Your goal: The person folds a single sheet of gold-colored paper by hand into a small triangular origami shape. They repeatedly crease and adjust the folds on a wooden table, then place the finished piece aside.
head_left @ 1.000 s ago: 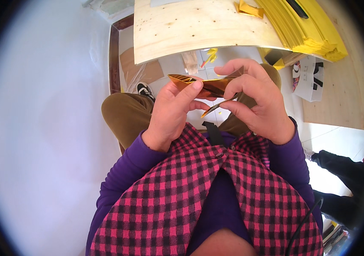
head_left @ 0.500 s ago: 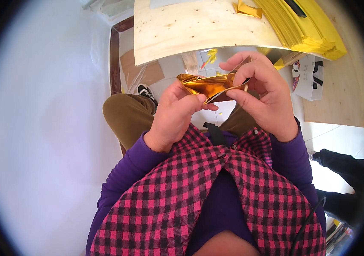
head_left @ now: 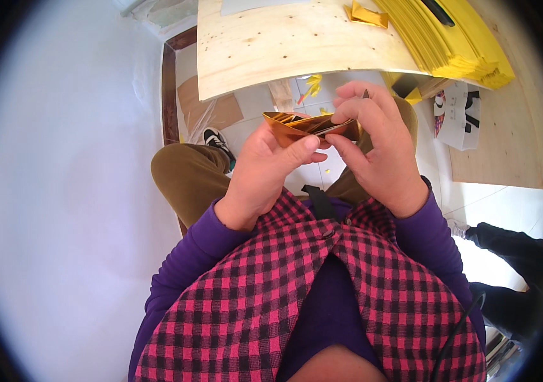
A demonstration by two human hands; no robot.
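Note:
A shiny gold foil paper (head_left: 290, 130), folded into a pocket shape, is held between my two hands above my lap. My left hand (head_left: 265, 162) grips its left end, thumb on the near side and fingers beneath. With thumb and fingertips, my right hand (head_left: 380, 143) pinches the right end, its other fingers curled above. The fold's upper opening is narrow, and pale inner edges show in it. Another folded gold paper piece (head_left: 369, 15) lies on the wooden table, beyond my hands.
The plywood table (head_left: 271, 48) bears a thick stack of yellow paper (head_left: 443, 41) at the right. Below its right side stands a white printed bag (head_left: 458, 118). Cardboard (head_left: 204, 105) and yellow scraps (head_left: 311, 88) lie on the floor. Another person's dark-clothed legs (head_left: 507, 254) are at the right.
The gold paper's wide-open mouth has narrowed as its sides came together. My right hand has moved left, closer to my left hand.

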